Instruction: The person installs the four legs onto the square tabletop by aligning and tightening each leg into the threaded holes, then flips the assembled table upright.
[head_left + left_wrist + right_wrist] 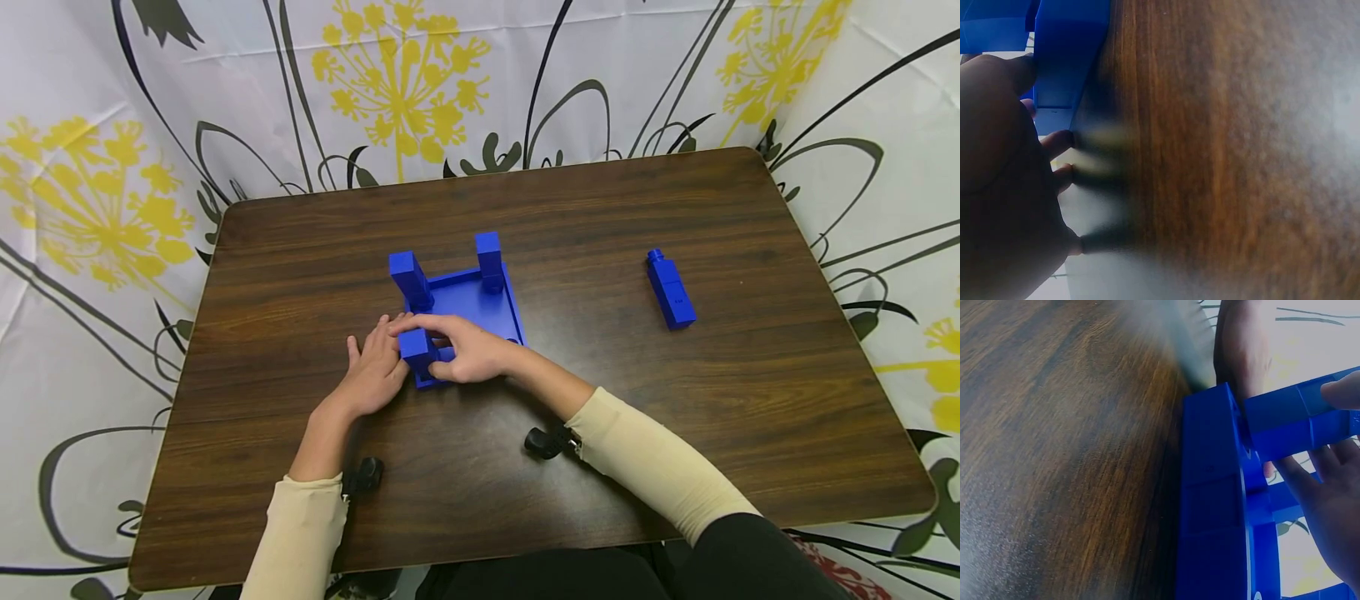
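Brown wood-grain tabletop (787, 400), corners rounded. A shallow blue rimmed tray (477, 308) is borne left of middle; well apart, to the right, a blue square-sided post (671, 292) is laid lengthwise, knob-ended.

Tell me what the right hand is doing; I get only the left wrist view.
Observer: The right hand grips the near-left post at the tray's corner nearest the left hand.
Operator: Check the tray's far side for me.
Observer: The far-left post and far-right post stand at its two far corners.
Operator: Look over the table and report any loose post.
Observer: One loose post lies on its side, right of the tray, with neither hand touching it.
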The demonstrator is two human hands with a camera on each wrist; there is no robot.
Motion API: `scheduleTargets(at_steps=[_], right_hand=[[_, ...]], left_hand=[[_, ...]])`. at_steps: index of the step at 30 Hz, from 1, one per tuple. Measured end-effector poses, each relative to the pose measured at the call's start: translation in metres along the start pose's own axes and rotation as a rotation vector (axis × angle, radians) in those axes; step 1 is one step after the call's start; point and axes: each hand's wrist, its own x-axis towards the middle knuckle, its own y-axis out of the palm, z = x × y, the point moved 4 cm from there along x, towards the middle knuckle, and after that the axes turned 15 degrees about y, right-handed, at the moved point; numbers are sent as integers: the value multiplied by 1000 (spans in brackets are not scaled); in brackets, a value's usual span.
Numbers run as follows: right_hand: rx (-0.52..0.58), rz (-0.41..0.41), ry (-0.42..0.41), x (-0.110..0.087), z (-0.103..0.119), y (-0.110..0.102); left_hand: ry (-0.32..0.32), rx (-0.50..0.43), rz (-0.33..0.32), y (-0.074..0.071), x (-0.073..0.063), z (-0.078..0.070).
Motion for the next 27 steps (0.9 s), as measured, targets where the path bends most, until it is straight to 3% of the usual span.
scheduleTargets(at_steps=[11, 27], right_hand=[[28, 43, 32, -2, 1, -3], [-63, -121, 73, 1, 0, -2]], left_hand=[[-16, -34, 8, 0, 0, 0], [-27, -46, 1, 1, 0, 1]])
